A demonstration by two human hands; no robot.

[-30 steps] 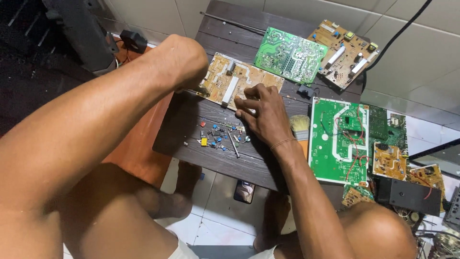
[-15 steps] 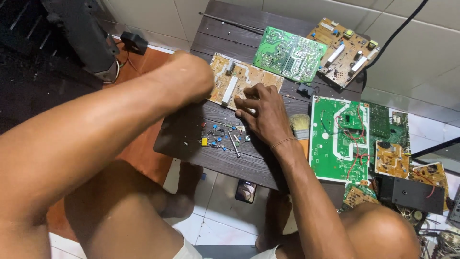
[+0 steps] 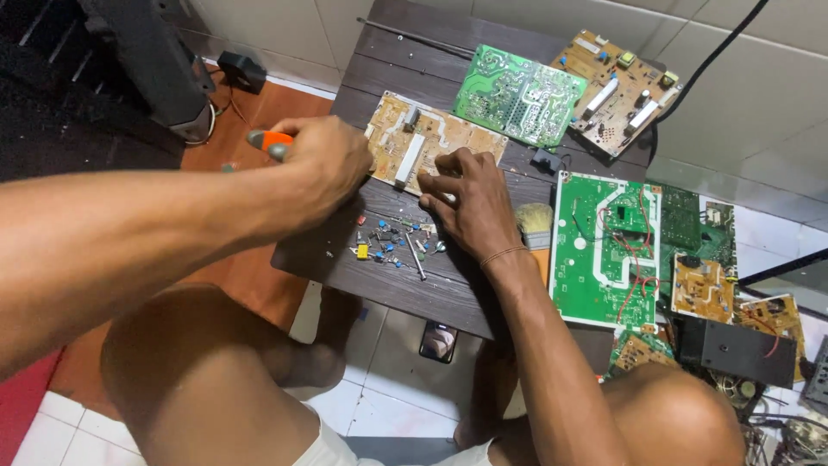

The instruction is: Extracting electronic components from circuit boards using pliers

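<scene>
An orange-handled tool (image 3: 269, 142) is gripped in the closed left hand (image 3: 323, 168). At its three o'clock, the tan circuit board (image 3: 431, 142) is pressed by the right hand (image 3: 470, 207), fingers curled, nothing grasped.

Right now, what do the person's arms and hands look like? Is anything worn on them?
Both arms are bare, with no sleeves and no gloves. The left hand wears nothing that shows. The right hand has a thin light-coloured band around its wrist. No rings or watch show on either hand. The fingernails are short.
</scene>
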